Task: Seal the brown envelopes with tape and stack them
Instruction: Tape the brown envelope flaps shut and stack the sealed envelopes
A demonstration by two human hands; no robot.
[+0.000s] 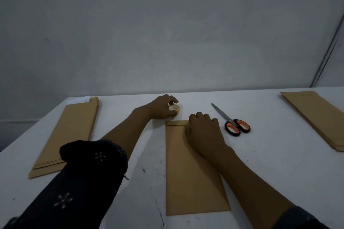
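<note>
The envelope [189,173] is matt brown paper; the scissors [229,120] have shiny metal blades and plastic handles.

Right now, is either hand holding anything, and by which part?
The left hand grips the tape roll by its outer rim, fingers curled over it. The right hand holds nothing; it rests on the envelope near its flap.

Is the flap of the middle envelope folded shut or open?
Folded shut. The flap lies flat on the middle envelope, its fold line visible, with the right hand pressing it. Tape on it: cannot tell.
</note>
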